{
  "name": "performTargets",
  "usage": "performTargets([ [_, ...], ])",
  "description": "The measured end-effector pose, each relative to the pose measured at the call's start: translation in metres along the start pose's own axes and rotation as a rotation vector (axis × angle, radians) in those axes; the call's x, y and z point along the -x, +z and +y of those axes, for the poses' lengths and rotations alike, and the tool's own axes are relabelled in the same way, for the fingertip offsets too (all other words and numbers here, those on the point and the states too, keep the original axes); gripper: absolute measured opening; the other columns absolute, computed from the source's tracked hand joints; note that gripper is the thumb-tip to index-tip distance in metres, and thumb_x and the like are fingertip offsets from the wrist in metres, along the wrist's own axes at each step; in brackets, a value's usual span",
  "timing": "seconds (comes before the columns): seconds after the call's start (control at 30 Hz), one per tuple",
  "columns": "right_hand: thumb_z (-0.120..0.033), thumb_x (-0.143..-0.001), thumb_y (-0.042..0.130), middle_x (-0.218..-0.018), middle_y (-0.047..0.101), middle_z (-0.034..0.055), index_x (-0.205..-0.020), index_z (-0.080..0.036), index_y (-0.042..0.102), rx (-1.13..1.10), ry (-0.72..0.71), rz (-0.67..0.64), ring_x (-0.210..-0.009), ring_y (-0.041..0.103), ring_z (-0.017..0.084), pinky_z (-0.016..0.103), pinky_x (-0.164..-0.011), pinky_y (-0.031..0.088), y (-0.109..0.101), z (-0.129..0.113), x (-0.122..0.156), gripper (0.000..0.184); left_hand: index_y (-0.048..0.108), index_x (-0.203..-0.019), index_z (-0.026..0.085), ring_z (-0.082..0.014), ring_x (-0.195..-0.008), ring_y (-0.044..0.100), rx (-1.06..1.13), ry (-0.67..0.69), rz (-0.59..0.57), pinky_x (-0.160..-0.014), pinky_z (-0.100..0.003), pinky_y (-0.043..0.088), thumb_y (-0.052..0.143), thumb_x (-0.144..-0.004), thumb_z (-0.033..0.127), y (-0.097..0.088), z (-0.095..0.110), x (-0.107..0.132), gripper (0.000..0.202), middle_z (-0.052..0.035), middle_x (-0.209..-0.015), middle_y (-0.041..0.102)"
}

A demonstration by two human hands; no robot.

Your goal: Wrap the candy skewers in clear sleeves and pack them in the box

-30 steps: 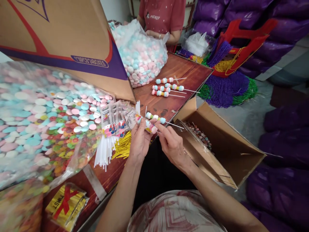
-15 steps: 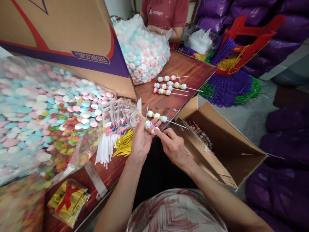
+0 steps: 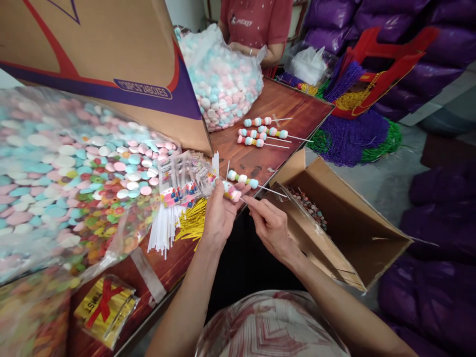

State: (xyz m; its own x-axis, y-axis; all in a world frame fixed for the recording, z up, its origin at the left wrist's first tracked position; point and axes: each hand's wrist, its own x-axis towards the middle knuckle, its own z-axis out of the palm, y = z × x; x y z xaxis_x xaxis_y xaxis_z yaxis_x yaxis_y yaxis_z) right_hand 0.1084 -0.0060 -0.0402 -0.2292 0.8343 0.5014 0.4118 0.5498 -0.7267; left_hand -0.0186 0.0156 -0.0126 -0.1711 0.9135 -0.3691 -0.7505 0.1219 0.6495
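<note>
A marshmallow skewer [image 3: 232, 192] lies across my left hand [image 3: 220, 213], whose thumb and fingers are closed around it. A clear printed wrapper seems to cover its upper left end, though my thumb partly hides where the two meet. My right hand [image 3: 270, 224] pinches the skewer's thin white stick just below the last marshmallow. Right behind my left fingers, another skewer of marshmallows and gummy rings [image 3: 242, 179] rests on the table. Flat printed plastic wrappers [image 3: 179, 179] are piled to the left of my left hand.
White sticks [image 3: 163, 230] and gold twist ties [image 3: 192, 220] lie left of my wrist. Bags of marshmallows [image 3: 63, 163] and a tall carton [image 3: 111, 64] stand left. Several finished skewers [image 3: 256, 141] lie behind. An open cardboard box [image 3: 357, 233] sits right; a person [image 3: 256, 25] sits opposite.
The held skewer has shifted up and left, toward the wrapper pile. My right fingers have gone from the marshmallow end to the stick, which now shows between my hands.
</note>
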Motion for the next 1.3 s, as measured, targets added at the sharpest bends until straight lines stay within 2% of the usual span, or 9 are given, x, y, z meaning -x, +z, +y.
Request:
performTargets([
  [0.27,-0.013,-0.098,0.045,-0.075,0.073,0.0054,-0.126,-0.015,0.067,0.211,-0.114,-0.045,-0.066,0.069,0.014,0.023,-0.068,0.055,0.010,0.004,0.005,0.035,0.065,-0.078,0.017,-0.0213,-0.092,0.074,-0.133,0.054,-0.119,-0.086,-0.032,0.058,0.074,-0.082,0.034,-0.001,-0.010,0.002,0.020,-0.0029,-0.076,0.072],
  [0.37,-0.014,-0.099,0.043,-0.097,0.078,0.0090,-0.130,-0.017,0.065,0.153,-0.082,-0.035,-0.086,0.074,0.016,0.024,-0.080,0.058,0.016,0.003,0.003,0.038,0.065,-0.078,0.016,-0.0216,-0.090,0.074,-0.148,0.011,-0.127,-0.085,-0.032,0.058,0.077,-0.079,0.032,0.000,-0.009,0.004,0.020,-0.0029,-0.076,0.072],
  [0.43,-0.015,-0.099,0.044,-0.118,0.074,0.0104,-0.134,-0.019,0.062,0.059,-0.021,-0.021,-0.103,0.072,0.018,0.026,-0.090,0.058,0.018,0.002,0.002,0.040,0.065,-0.079,0.015,-0.0225,-0.089,0.074,-0.165,-0.027,-0.145,-0.085,-0.033,0.058,0.077,-0.078,0.034,0.001,-0.008,0.006,0.022,-0.0042,-0.076,0.073],
  [0.53,-0.015,-0.099,0.044,-0.129,0.068,0.0094,-0.138,-0.020,0.059,-0.034,0.046,0.021,-0.111,0.070,0.018,0.028,-0.096,0.057,0.020,0.002,0.000,0.042,0.065,-0.086,0.015,-0.0231,-0.092,0.073,-0.202,-0.071,-0.187,-0.086,-0.034,0.058,0.075,-0.079,0.040,0.002,-0.009,0.012,0.028,-0.0068,-0.082,0.074],
  [0.67,-0.014,-0.099,0.045,-0.126,0.070,0.0102,-0.136,-0.019,0.061,-0.007,0.021,0.095,-0.110,0.070,0.019,0.030,-0.097,0.057,0.018,0.003,-0.003,0.041,0.064,-0.097,0.018,-0.0194,-0.087,0.073,-0.337,0.060,-0.070,-0.081,-0.032,0.058,0.074,-0.081,0.041,-0.003,-0.015,0.015,0.030,-0.0054,-0.092,0.074],
  [0.83,-0.016,-0.099,0.046,-0.118,0.073,0.0117,-0.131,-0.017,0.064,0.073,0.014,0.123,-0.103,0.073,0.020,0.031,-0.092,0.059,0.016,0.005,-0.005,0.036,0.063,-0.090,0.020,-0.0157,-0.072,0.070,-0.523,0.263,-0.005,-0.071,-0.028,0.056,0.069,-0.084,0.038,-0.014,-0.018,0.013,0.019,-0.0020,-0.085,0.071],
  [1.03,-0.014,-0.098,0.048,-0.100,0.078,0.0117,-0.123,-0.014,0.066,0.222,-0.143,0.141,-0.083,0.075,0.017,0.025,-0.078,0.059,0.016,0.011,-0.003,0.030,0.069,-0.092,0.024,-0.0170,-0.080,0.064,-0.789,0.521,0.070,-0.075,-0.026,0.049,0.071,-0.083,0.033,-0.014,-0.012,0.011,0.013,-0.0024,-0.089,0.069],
  [1.13,-0.014,-0.098,0.048,-0.094,0.078,0.0110,-0.120,-0.013,0.067,0.338,-0.201,0.132,-0.075,0.074,0.017,0.026,-0.072,0.056,0.017,0.016,-0.003,0.028,0.071,-0.091,0.024,-0.0185,-0.085,0.063,-0.888,0.563,0.032,-0.080,-0.027,0.048,0.069,-0.084,0.031,-0.015,-0.009,0.010,0.010,-0.0037,-0.093,0.069],
  [1.3,-0.016,-0.098,0.049,-0.081,0.077,0.0081,-0.114,-0.014,0.069,0.441,-0.240,0.088,-0.064,0.069,0.014,0.025,-0.066,0.051,0.015,0.023,-0.003,0.026,0.070,-0.095,0.024,-0.0184,-0.078,0.063,-0.962,0.517,-0.007,-0.073,-0.027,0.048,0.058,-0.092,0.033,-0.024,-0.007,0.004,0.015,-0.0041,-0.089,0.069],
])
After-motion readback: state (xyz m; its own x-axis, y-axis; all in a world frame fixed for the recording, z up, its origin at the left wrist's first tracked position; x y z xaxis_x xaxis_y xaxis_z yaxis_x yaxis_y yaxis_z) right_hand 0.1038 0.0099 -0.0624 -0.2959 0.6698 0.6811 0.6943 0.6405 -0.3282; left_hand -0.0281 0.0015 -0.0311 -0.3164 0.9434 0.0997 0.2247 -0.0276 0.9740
